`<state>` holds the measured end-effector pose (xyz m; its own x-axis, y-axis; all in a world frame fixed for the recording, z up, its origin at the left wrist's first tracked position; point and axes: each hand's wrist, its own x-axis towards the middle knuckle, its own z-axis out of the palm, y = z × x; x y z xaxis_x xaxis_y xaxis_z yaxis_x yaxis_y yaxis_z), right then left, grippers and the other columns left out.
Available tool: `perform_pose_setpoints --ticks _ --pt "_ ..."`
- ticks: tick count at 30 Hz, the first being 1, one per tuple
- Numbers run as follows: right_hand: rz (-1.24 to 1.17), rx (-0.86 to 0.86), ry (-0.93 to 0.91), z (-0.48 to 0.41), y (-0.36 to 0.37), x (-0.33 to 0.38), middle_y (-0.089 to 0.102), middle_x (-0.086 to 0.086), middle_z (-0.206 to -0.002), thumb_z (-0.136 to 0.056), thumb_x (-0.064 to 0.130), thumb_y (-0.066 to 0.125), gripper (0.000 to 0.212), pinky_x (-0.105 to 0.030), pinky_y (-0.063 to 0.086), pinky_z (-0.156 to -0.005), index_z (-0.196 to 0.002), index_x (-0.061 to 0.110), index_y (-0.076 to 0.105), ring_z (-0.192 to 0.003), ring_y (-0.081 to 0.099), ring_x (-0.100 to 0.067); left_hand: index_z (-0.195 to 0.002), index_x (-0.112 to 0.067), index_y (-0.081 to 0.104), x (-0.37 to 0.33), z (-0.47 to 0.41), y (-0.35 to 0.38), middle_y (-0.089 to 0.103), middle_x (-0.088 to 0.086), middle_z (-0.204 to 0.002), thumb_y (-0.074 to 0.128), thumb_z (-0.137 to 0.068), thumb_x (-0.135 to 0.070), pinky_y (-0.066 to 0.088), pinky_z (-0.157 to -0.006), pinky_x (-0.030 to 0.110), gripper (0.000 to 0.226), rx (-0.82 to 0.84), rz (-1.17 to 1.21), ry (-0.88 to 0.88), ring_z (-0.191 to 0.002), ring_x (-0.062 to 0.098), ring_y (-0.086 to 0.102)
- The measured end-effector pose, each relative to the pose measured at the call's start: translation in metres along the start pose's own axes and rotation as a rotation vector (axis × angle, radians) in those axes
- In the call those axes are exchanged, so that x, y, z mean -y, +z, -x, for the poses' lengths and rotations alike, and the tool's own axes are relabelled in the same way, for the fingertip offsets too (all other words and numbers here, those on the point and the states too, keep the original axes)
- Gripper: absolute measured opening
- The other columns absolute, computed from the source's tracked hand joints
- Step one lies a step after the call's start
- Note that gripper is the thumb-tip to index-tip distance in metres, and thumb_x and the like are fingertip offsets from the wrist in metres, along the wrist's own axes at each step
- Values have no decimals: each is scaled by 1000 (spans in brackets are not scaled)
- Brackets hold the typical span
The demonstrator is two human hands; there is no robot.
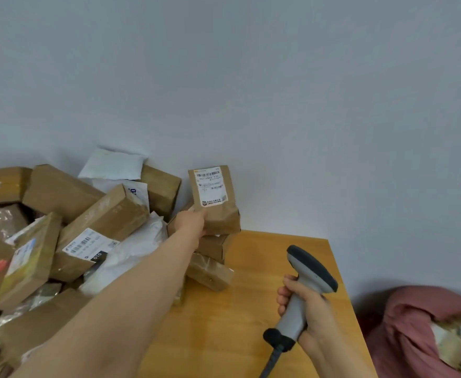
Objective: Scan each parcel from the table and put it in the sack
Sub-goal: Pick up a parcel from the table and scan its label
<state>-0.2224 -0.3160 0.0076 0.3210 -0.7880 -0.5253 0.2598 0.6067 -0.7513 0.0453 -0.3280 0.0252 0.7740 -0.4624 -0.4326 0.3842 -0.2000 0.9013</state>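
My left hand (192, 222) reaches far over the wooden table (264, 274) and grips a small brown paper parcel (214, 200) at its lower left. The parcel stands upright by the wall with its white barcode label facing me. It rests on top of two other small brown parcels (213, 248). My right hand (304, 309) holds a grey handheld barcode scanner (309, 271) by its handle above the table, head pointing up and away toward the parcel. A pink cloth sack (420, 331) lies open on the floor at the lower right, with parcels inside.
A big heap of brown cardboard boxes (101, 222) and white mailer bags (114, 165) covers the left half of the table against the wall. The scanner's black cable (271, 364) hangs toward the bottom edge. The table's right edge runs just left of the sack.
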Motion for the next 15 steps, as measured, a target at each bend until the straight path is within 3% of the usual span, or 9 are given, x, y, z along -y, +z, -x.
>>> perform_pose_setpoints --ticks 4,6,8,11,13,15 --pt "2 39 -39 -7 11 6 68 -13 -72 -82 1 70 12 -28 53 -47 -93 2 64 -59 66 -20 -121 1 60 21 19 -10 62 19 -122 54 -93 -10 55 -72 31 30 30 -63 100 -80 18 61" --pt "6 54 -68 -11 20 15 66 -12 -86 -83 6 72 18 -37 59 -66 -99 5 65 -74 65 -24 -121 -1 61 29 30 -9 61 18 -125 56 -93 -16 54 -87 37 32 21 -62 86 -99 26 63" --pt "45 81 -103 -19 32 31 62 -8 -91 -83 13 74 21 -46 54 -82 -102 11 65 -78 60 -24 -130 -3 53 25 39 -2 55 17 -133 62 -91 -28 48 -98 42 47 22 -50 66 -117 33 56" --pt "85 182 -121 -42 46 45 71 -12 -95 -79 18 77 31 -48 57 -79 -106 11 66 -87 67 -32 -147 -12 34 18 47 11 40 10 -148 67 -86 -39 39 -107 40 74 45 -272 137 -131 31 43" --pt "101 215 -71 -61 48 43 70 -17 -102 -77 19 79 43 -53 55 -86 -114 7 63 -94 66 -37 -149 -17 30 26 49 22 36 9 -151 66 -88 -36 35 -111 42 73 166 -421 177 -135 30 38" --pt "111 188 -11 -76 43 32 63 -15 -96 -75 21 81 46 -50 53 -85 -114 7 61 -89 61 -35 -147 -20 35 43 51 34 43 5 -147 61 -92 -29 35 -109 37 61 282 -541 203 -134 24 40"
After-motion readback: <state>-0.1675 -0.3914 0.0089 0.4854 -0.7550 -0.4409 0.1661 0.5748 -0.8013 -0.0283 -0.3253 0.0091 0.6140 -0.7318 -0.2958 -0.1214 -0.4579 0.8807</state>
